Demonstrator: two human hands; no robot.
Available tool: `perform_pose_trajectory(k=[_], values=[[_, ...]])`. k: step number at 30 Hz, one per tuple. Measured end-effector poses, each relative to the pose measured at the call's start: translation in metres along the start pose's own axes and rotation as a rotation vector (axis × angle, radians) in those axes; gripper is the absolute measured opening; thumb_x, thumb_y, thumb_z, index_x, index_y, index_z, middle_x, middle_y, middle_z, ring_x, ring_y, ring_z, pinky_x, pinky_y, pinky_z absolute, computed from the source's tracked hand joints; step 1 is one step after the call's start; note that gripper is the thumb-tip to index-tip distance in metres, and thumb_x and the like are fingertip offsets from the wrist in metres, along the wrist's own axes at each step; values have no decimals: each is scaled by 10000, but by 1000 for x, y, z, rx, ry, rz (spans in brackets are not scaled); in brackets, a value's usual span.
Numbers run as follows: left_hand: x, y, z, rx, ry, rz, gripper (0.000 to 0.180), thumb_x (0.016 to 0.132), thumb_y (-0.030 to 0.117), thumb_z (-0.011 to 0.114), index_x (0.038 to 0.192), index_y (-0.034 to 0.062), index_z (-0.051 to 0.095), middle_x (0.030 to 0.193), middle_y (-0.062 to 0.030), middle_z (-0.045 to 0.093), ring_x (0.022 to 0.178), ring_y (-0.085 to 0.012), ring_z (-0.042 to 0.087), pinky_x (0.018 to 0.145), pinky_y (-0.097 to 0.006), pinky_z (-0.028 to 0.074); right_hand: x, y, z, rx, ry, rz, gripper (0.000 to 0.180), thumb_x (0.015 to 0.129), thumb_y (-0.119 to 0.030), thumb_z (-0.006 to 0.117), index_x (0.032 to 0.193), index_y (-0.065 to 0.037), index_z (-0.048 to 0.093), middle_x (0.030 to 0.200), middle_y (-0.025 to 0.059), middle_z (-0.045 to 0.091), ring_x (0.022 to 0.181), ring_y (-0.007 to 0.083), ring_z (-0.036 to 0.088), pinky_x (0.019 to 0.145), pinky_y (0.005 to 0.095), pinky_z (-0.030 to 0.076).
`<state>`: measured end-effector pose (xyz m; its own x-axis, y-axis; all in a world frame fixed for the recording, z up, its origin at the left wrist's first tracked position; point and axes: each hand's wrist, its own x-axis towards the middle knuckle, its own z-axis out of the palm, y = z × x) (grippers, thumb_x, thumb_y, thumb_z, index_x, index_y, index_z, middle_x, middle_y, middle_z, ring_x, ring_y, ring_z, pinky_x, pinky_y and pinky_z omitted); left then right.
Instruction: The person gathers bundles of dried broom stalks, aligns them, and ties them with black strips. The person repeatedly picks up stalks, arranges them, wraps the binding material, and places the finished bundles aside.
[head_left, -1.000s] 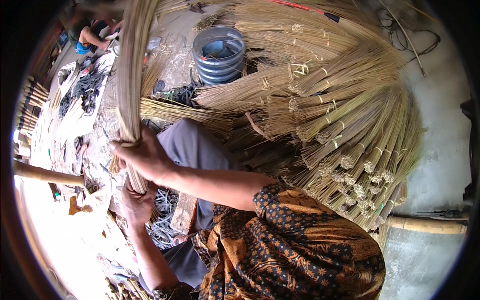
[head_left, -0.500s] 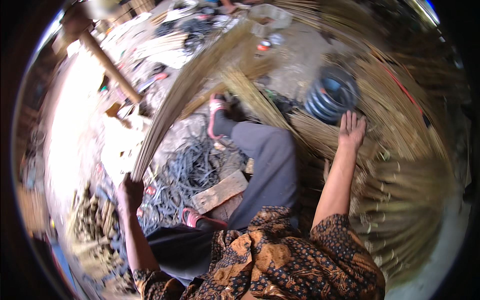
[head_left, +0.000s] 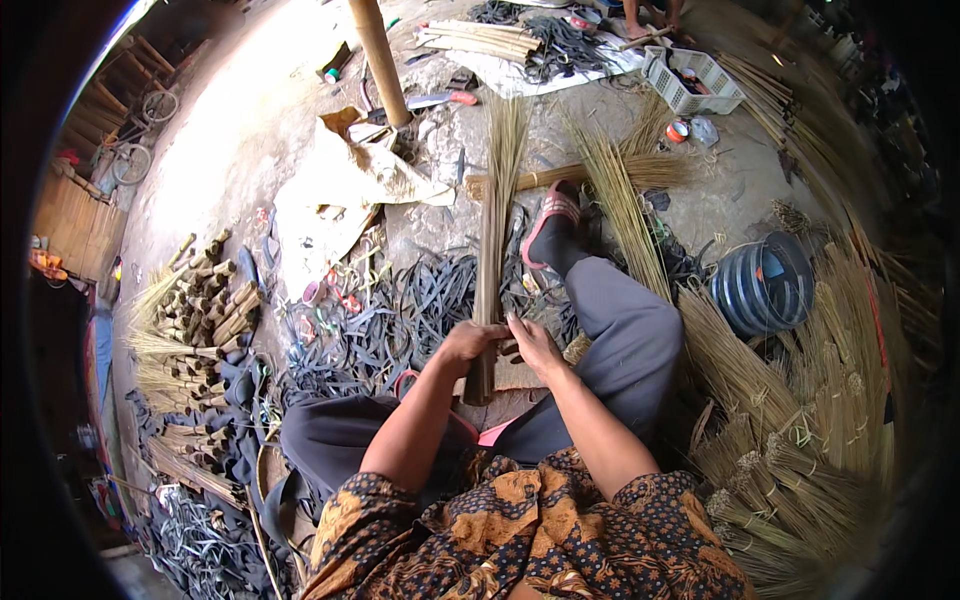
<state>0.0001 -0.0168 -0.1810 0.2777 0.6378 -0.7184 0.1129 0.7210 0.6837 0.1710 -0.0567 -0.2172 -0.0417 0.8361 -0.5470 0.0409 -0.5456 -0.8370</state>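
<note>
We have the left hand [head_left: 466,343] wrapped around a bundle of pale straw [head_left: 490,240], gripping it a little above its thick lower end. The right hand [head_left: 540,352] meets it from the other side, thumb raised and fingertips at the stalks—we cannot tell whether those fingers close on the bundle or only rest against it. The bundle lies between our knees, its thick end toward our body and above a wooden board [head_left: 518,378], its loose tips fanning out away from us. Dark strips [head_left: 430,300] lie heaped beyond our hands, left of the bundle. Past our right foot, in a pink sandal [head_left: 555,208], a greenish sheaf [head_left: 622,205] lies across another straw bundle [head_left: 655,171]. To our right, a ribbed bucket [head_left: 740,295] is near many tied bundles [head_left: 790,470].
</note>
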Motion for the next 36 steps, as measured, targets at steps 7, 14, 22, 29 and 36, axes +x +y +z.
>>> perform_pose_trajectory(k=[7,14,22,29,36], values=[[44,-71,29,67,18,-178,357,812,264,851,969,-44,761,883,-133,737,706,-221,685,609,-389,545,1,50,-5,87,3,60,547,917,-610,717,799,-79,664,705,-40,539,670,95,477,596,314,377],[26,-58,26,-3,-62,-85,348,859,169,826,1100,-60,724,929,-148,756,746,-248,733,644,-428,615,9,45,-10,121,94,185,384,922,-428,760,1011,-60,699,899,51,680,784,165,629,714,335,507],[25,-54,23,-157,-142,-132,278,941,129,749,1166,-27,703,1027,-167,761,831,-283,769,743,-453,649,12,50,-9,327,151,186,598,886,-326,792,1280,61,560,1148,173,671,1005,267,667,862,422,563],[29,-53,17,-286,-184,-185,302,932,92,713,1196,-50,676,1070,-204,743,867,-312,764,770,-482,653,9,45,-13,470,104,258,787,866,-295,817,1457,38,420,1287,240,606,1146,315,635,867,483,583],[33,-55,12,-223,-154,-183,239,944,106,681,1132,-42,698,1011,-187,749,834,-303,761,746,-466,653,32,77,-18,379,65,313,1096,863,-325,822,1601,75,117,1523,306,394,1323,351,534,1012,497,530]])
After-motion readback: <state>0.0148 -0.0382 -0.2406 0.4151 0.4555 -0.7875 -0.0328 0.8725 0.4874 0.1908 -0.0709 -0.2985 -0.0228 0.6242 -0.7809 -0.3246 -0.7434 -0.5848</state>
